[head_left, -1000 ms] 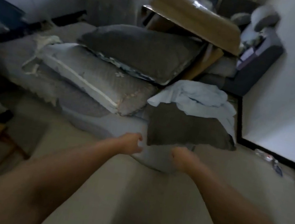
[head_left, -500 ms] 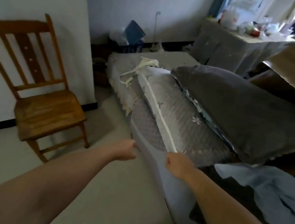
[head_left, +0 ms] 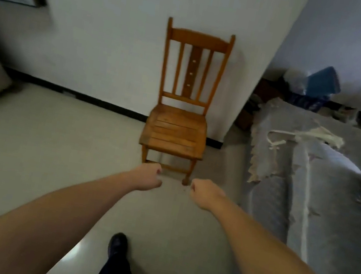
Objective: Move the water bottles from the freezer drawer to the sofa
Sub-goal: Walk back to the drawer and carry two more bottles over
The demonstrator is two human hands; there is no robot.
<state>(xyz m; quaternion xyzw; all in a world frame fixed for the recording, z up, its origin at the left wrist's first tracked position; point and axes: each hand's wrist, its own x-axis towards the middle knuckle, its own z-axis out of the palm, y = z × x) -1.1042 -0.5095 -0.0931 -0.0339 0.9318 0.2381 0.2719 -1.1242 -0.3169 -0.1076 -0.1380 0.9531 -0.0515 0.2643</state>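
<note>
Sofa (head_left: 325, 186) beside empty fisted hands (head_left: 176, 184)

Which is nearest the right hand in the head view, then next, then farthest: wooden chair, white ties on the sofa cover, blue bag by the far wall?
1. Wooden chair, just ahead of the right hand.
2. White ties, on the right.
3. Blue bag, far right by the wall.

The sofa (head_left: 324, 191) stood along the right side of the floor, draped in grey quilted covers with a frayed pale cloth near its far end.
</note>
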